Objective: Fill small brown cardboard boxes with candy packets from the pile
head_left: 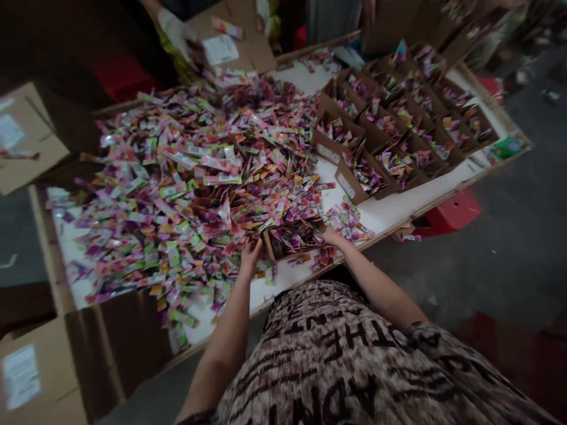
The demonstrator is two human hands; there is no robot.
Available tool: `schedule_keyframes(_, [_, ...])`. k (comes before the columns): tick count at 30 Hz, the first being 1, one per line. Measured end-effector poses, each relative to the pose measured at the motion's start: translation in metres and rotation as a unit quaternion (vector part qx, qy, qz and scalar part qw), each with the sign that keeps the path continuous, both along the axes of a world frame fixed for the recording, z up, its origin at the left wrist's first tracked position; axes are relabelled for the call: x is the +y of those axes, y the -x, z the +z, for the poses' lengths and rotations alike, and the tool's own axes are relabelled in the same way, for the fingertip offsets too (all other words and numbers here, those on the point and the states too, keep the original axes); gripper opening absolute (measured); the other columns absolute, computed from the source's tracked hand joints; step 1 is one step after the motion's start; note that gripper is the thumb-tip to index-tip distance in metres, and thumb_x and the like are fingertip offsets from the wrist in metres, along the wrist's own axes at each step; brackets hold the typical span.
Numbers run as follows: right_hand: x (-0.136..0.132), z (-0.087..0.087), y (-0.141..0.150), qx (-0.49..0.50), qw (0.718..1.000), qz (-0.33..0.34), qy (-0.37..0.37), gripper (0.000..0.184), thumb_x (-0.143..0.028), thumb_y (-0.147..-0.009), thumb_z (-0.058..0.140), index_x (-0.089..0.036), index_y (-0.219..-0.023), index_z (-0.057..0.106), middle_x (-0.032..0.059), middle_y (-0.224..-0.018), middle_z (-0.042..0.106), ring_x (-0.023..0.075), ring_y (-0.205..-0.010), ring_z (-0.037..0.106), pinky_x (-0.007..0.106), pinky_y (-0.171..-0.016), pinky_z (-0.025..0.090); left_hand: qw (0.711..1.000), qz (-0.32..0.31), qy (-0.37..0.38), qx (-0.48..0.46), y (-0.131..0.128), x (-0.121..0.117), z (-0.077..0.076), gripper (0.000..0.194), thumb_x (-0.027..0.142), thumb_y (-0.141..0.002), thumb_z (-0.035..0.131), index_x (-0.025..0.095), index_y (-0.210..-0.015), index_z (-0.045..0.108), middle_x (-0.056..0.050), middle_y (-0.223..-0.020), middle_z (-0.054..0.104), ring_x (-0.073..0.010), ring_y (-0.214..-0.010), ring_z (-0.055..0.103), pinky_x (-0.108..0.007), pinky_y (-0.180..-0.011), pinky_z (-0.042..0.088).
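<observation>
A small open cardboard box (268, 247) filled with colourful packets sits at the table's near edge. My left hand (251, 255) is at its left end, fingers curled against it. At the opposite end, my right hand (332, 236) grips the box, its fingertips partly hidden. A large heap of small pink, purple and green packets (221, 168) spreads to the left and behind the box. More loose packets (345, 219) lie just past my right hand.
Rows of filled cardboard boxes (381, 192) stand at the table's right. A wooden rim (443, 203) edges the white table. Large cartons (35, 372) flank the left side. Across the heap, a person's gloved hand (175, 32) is near another carton (261, 56). A red stool (458, 211) stands beside the table.
</observation>
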State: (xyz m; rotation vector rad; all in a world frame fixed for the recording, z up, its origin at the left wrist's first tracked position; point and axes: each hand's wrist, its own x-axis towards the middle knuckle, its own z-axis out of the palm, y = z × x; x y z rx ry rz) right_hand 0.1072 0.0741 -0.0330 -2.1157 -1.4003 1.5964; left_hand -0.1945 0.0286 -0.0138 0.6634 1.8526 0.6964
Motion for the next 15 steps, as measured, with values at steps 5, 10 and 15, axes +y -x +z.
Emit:
schedule_keyframes(5, [-0.014,0.018,-0.054,0.063,0.995,-0.083,0.0,0.021,-0.018,-0.073,0.064,-0.015,-0.093,0.067,0.0034,-0.087,0.074,0.0165,-0.08,0.065,0.029,-0.077,0.057,0.971,0.057,-0.018,-0.232,-0.058,0.009,-0.022,0.044,0.056,-0.082,0.072,0.024,-0.11,0.065,-0.003,-0.104,0.074,-0.0213,-0.1,0.069,-0.028,-0.076,0.055])
schedule_keyframes(10, [-0.07,0.048,-0.159,0.168,0.95,-0.263,-0.02,0.032,-0.029,-0.066,0.071,-0.019,-0.097,0.067,0.0047,-0.095,0.075,0.0192,-0.084,0.068,0.03,-0.079,0.058,0.932,-0.016,0.031,-0.361,-0.151,0.032,-0.02,0.049,0.055,-0.075,0.081,0.024,-0.111,0.069,-0.002,-0.111,0.074,-0.0224,-0.105,0.068,-0.028,-0.08,0.055])
schedule_keyframes(15, [-0.137,0.079,-0.307,0.132,0.873,-0.47,0.013,0.035,-0.03,-0.054,0.079,-0.022,-0.086,0.066,0.0067,-0.083,0.074,0.0239,-0.071,0.069,0.033,-0.061,0.058,0.876,-0.124,0.144,-0.442,-0.344,0.067,-0.018,0.044,0.052,-0.084,0.074,0.017,-0.11,0.067,-0.011,-0.108,0.073,-0.0216,-0.095,0.068,-0.029,-0.079,0.055])
